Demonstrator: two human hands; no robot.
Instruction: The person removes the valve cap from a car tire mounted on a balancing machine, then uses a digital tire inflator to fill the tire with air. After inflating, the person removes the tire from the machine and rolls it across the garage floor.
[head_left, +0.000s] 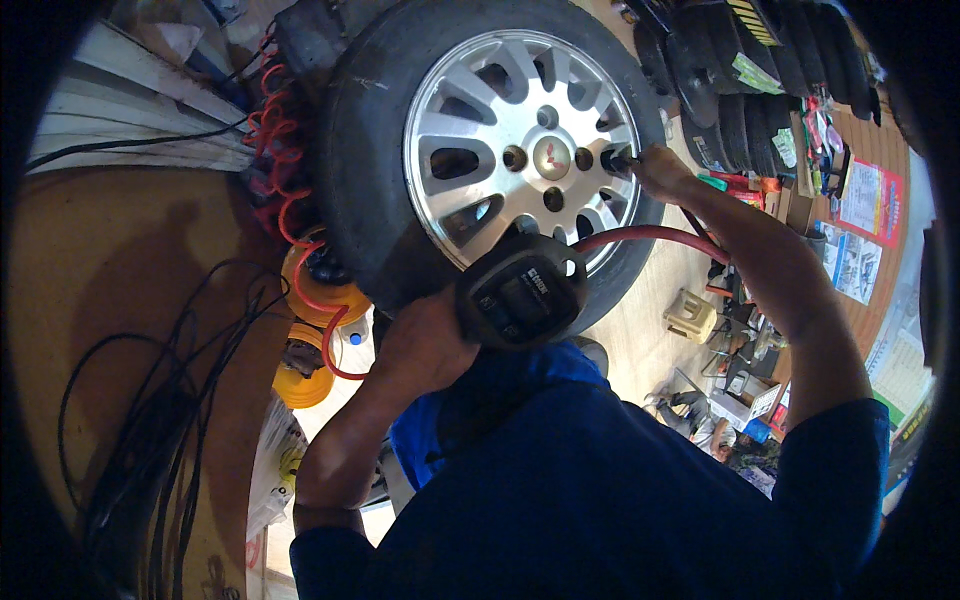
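Tyres (725,135) crowd the background at right. Left hand (425,345) curls round a gauge (520,295) at the wheel's (530,130) near edge; right hand (665,175), nearer the hub (552,158), closes on a nozzle (622,160) pointing left toward it, contact unclear to me.

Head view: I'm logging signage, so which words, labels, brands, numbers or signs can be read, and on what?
I won't copy wording or brands; the markings stand here:
Black handheld gauge: pale lettering; display too dark to read.
Wheel-centre cap: red emblem.
Red-edged poster: print too small.
Green sticker: too blurred.
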